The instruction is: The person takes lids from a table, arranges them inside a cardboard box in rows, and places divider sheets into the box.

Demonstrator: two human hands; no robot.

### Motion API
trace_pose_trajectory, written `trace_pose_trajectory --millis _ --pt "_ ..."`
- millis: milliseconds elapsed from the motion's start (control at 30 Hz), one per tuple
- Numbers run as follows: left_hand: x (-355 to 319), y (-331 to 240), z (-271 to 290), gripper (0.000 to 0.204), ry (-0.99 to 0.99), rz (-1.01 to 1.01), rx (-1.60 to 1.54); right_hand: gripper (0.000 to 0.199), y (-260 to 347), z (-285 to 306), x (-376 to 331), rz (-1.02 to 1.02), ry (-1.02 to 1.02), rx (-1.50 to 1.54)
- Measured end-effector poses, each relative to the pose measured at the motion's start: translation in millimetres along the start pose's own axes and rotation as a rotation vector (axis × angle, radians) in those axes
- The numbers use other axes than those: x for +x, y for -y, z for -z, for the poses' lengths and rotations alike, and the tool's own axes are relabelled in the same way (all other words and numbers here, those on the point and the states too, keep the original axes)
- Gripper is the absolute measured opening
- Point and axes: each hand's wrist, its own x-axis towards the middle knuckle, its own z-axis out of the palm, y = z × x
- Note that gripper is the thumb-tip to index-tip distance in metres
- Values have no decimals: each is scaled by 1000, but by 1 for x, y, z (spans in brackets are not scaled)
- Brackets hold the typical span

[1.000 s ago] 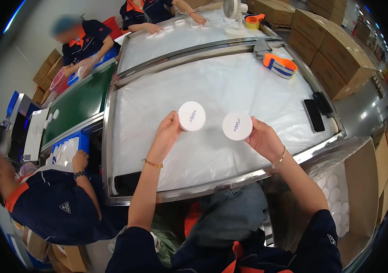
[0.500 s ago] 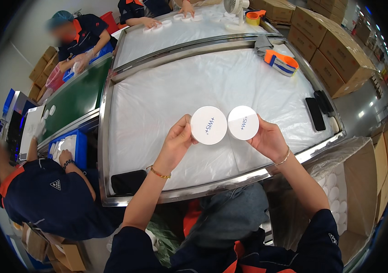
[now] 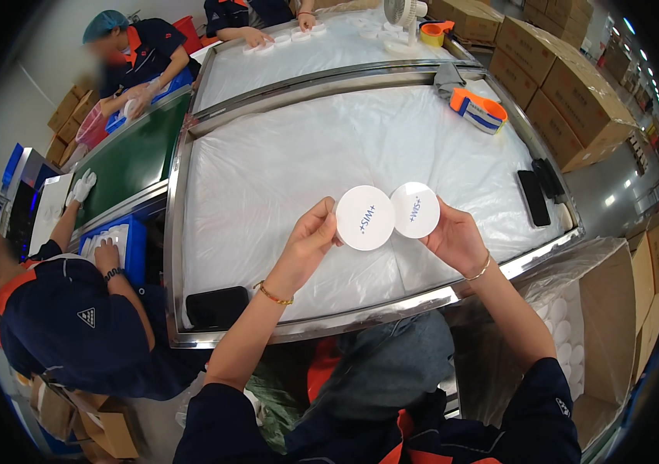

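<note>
Over the middle of the steel-framed table [image 3: 453, 295], the left hand [image 3: 311, 241] pinches the left white disc [image 3: 362, 213] by its outer edge, and the right hand [image 3: 457, 241] likewise grips the right white disc [image 3: 417, 199] narrowly by its opposite rim. The two overlap in this view; whether they touch cannot be told. Judged hazards: so shallow an edge hold could slip, dropping either onto the film [image 3: 267, 155] lining the table, while inward pressure could rub them together and scuff their printed faces.
</note>
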Motion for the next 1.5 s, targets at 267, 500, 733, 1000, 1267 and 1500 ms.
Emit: trace_pose_trajectory --millis 267,500,733,1000,1267,1500 --pt "9 3 -5 16 -75 -146 328 17 5 5 2 337 -258 -774" --pt "6 50 -12 15 179 -281 1348 15 -39 24 11 567 -109 -2006" --pt "3 68 -32 25 175 -369 1524 27 -50 22 17 402 -317 -2117" --pt "18 53 -23 9 23 -307 988 25 -34 17 12 209 -367 -2187" --pt "-5 30 -50 23 46 -87 989 17 74 -1 -188 1168 -842 -1492" --pt "6 55 -126 62 591 57 1164 20 77 240 -369 950 -1890 -1152"
